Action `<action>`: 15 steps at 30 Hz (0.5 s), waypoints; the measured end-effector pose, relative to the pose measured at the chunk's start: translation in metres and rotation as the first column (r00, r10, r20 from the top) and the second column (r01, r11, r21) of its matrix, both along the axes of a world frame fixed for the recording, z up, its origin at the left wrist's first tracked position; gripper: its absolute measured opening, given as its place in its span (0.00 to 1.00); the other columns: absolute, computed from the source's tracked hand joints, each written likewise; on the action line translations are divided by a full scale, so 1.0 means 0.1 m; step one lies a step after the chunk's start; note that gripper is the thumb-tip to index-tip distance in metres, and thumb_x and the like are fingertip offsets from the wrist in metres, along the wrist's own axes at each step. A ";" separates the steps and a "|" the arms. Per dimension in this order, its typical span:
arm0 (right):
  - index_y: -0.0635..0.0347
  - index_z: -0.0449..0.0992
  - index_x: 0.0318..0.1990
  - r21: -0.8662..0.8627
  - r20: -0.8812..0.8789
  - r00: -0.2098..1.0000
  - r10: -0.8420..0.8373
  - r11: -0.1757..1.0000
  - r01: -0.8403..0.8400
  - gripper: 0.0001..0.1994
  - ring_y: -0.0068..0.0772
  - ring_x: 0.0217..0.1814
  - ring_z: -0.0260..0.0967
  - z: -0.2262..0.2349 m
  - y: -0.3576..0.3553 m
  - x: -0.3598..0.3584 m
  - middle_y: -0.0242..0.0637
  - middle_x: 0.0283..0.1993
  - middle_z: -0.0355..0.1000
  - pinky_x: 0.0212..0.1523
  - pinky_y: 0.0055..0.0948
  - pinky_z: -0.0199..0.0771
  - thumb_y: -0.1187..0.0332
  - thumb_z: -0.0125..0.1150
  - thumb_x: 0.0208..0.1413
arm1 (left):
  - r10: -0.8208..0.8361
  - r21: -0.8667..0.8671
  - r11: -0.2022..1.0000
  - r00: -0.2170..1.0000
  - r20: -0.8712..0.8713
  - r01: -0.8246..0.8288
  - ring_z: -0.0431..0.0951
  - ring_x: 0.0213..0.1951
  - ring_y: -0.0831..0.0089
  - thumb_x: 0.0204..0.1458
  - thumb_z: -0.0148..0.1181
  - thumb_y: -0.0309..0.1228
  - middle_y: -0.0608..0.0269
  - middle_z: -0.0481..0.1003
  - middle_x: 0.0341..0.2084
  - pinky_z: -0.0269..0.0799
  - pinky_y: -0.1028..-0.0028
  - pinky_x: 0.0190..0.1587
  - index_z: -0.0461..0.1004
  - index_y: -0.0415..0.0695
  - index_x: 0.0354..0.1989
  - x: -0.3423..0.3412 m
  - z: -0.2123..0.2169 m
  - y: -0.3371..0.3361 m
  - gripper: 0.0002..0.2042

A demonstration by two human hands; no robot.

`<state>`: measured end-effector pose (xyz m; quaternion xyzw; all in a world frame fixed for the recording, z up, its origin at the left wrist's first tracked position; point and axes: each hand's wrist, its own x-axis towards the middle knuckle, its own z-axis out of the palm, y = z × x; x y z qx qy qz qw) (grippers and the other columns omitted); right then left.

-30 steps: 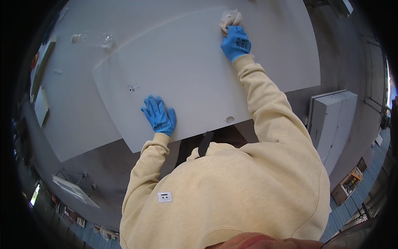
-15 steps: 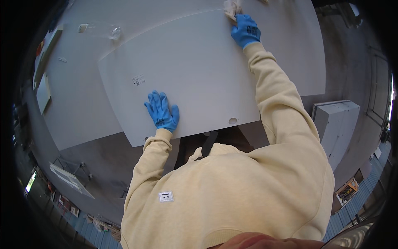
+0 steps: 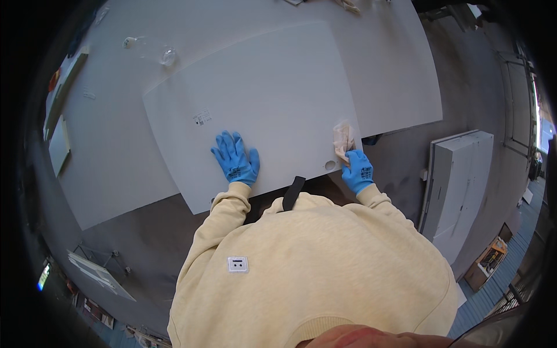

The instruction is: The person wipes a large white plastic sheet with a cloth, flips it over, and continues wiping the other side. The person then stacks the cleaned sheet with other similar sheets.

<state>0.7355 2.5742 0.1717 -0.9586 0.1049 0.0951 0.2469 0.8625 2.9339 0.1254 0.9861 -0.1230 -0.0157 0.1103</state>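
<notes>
A white flat panel [image 3: 267, 93] lies across the grey-white table in front of me. My left hand [image 3: 237, 159], in a blue glove, rests flat on it near the front edge with fingers spread. In my blue-gloved right hand [image 3: 359, 172], a crumpled pale cloth [image 3: 343, 138] is gripped at its lower end. The cloth lies against the panel's right edge, close to a round hole [image 3: 330, 165] at the near right corner. Left of the middle, a small printed label [image 3: 202, 118] is stuck to the panel.
A clear plastic bottle [image 3: 152, 51] lies on the table [image 3: 110, 133] beyond the panel's left corner. Boards [image 3: 61, 145] lean at the left rim. A stack of white panels [image 3: 461, 180] stands on the right. Another crumpled cloth [image 3: 348, 6] lies at the far edge.
My right hand has drawn the cloth from the panel's far right corner back to its near right corner. My left hand stays flat on the panel.
</notes>
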 end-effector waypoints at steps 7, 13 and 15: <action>0.62 0.77 0.53 0.419 -0.409 0.787 -0.462 0.671 0.612 0.17 0.38 0.50 0.76 0.25 -0.02 -0.43 0.42 0.49 0.78 0.51 0.34 0.76 0.70 0.63 0.55 | 0.057 -0.177 0.982 0.998 -0.037 -0.063 0.46 0.76 0.41 0.56 0.59 0.47 0.38 0.50 0.74 0.38 0.43 0.75 0.57 0.39 0.73 0.08 0.06 0.06 0.39; 0.67 0.73 0.59 0.816 -0.472 0.621 -0.626 -0.044 0.576 0.20 0.34 0.55 0.74 0.55 0.42 0.57 0.39 0.54 0.75 0.58 0.32 0.75 0.73 0.61 0.59 | 0.347 -0.519 0.823 0.927 0.141 -0.229 0.46 0.76 0.44 0.51 0.71 0.46 0.35 0.47 0.74 0.45 0.53 0.76 0.42 0.33 0.75 1.32 0.23 0.57 0.53; 0.67 0.72 0.60 0.856 -0.465 0.657 -0.594 -0.112 0.504 0.21 0.34 0.56 0.74 0.50 0.62 0.91 0.40 0.56 0.74 0.59 0.33 0.75 0.70 0.61 0.61 | 0.438 -0.635 0.735 0.882 0.173 -0.240 0.46 0.76 0.46 0.48 0.75 0.46 0.39 0.41 0.76 0.43 0.55 0.77 0.36 0.35 0.76 2.02 0.30 0.76 0.59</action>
